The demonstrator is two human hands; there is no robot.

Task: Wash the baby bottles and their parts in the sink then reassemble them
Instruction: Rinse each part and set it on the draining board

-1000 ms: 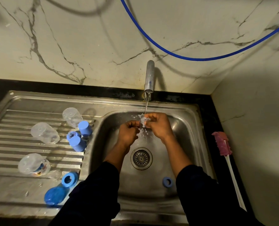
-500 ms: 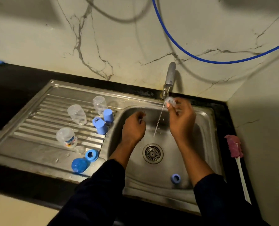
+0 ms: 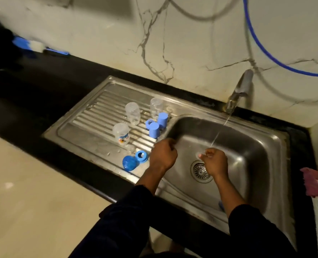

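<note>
A clear part [image 3: 199, 155] is pinched in the right hand [image 3: 215, 162] over the sink [image 3: 251, 146], under the stream from the tap [image 3: 238, 92]. The left hand [image 3: 162, 154] is held curled at the basin's left rim; whether anything is gripped cannot be told. Bottles [image 3: 132, 113] are stood on the drainboard [image 3: 91, 116], beside blue caps [image 3: 153, 129].

A cream, grey-veined wall [image 3: 191, 43] carrying a blue hose [image 3: 245, 4] backs a black countertop [image 3: 52, 86] above a beige floor [image 3: 33, 202].
</note>
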